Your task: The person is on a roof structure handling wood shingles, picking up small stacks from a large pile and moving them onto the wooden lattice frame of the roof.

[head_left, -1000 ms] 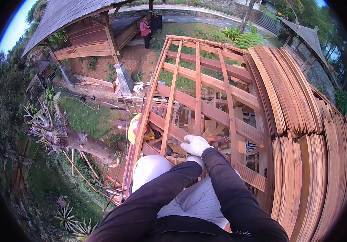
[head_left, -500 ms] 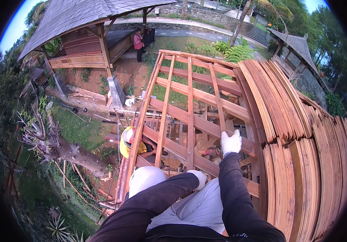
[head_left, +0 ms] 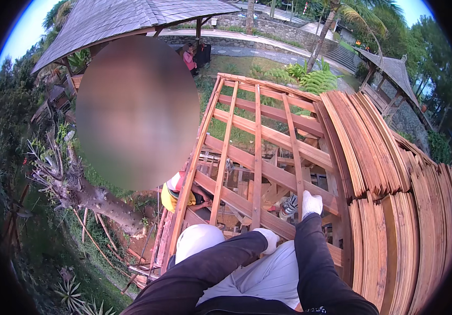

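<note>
My right hand [head_left: 311,203], in a white glove, is closed at the lower end of a thin wooden batten [head_left: 292,142]; its fingers are curled and partly hidden. Lower and to the left, my left hand [head_left: 269,240], also white-gloved, lies between my legs close to a broad plank [head_left: 273,223]. Its fingers are turned away from view. Several thin battens run away from me across wider planks, forming an open sloping roof frame. Through the gap beside my right hand shows a dark-and-light striped object [head_left: 289,206] whose kind I cannot make out.
Overlapping wooden shingles [head_left: 367,147] cover the roof at right. Below the frame's left edge is a person in yellow [head_left: 169,198]. A cut tree trunk [head_left: 105,199] leans at left. Another person [head_left: 189,59] stands near a shingled pavilion [head_left: 131,18]; a blurred patch hides part of it.
The view has shifted, so the frame sits lower and farther right. My right hand stays by the same batten, its thumb no longer sticking up. The striped object has come into view below.
</note>
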`<state>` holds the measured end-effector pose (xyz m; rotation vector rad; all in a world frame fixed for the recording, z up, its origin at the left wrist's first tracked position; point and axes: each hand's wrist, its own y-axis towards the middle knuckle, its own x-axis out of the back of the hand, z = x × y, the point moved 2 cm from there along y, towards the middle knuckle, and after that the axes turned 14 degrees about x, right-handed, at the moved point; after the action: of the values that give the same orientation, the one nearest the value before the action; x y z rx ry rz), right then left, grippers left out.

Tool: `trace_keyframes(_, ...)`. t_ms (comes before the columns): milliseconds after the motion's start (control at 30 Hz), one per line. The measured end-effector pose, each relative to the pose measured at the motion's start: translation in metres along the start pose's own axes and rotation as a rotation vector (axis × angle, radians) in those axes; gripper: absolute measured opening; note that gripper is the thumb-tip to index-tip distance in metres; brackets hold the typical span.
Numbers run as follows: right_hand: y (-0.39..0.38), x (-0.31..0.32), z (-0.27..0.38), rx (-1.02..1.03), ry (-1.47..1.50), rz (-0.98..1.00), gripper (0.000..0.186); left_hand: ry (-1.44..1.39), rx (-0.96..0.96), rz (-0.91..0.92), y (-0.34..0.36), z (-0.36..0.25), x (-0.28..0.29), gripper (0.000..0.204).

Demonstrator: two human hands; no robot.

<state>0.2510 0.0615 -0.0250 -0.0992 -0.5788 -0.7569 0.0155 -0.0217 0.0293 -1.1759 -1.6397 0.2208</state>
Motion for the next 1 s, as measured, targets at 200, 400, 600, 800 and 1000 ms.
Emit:
trace_keyframes(200, -0.029, -0.006, 0.034, -0.056, -0.111, 0.353, 0.051, 0.036, 0.011, -0.041, -0.006, 0.003, 0.000, 0.044)
trace_keyframes(400, -0.033, -0.003, 0.034, -0.279, 0.137, 0.460, 0.021, 0.053, -0.026, -0.001, -0.011, 0.002, 0.005, 0.041)
trace_keyframes(600, -0.035, 0.004, 0.034, -0.278, 0.159, 0.482, 0.022, -0.028, 0.008, -0.043, -0.033, -0.002, 0.010, 0.041)
trace_keyframes(800, -0.030, -0.001, 0.030, -0.277, 0.129, 0.477, 0.037, 0.014, -0.006, -0.106, -0.006, 0.006, -0.009, 0.041)
trace_keyframes(1000, -0.024, -0.001, 0.019, -0.177, 0.246, 0.412, 0.036, 0.039, -0.029, -0.093, 0.008, 0.006, -0.014, 0.044)
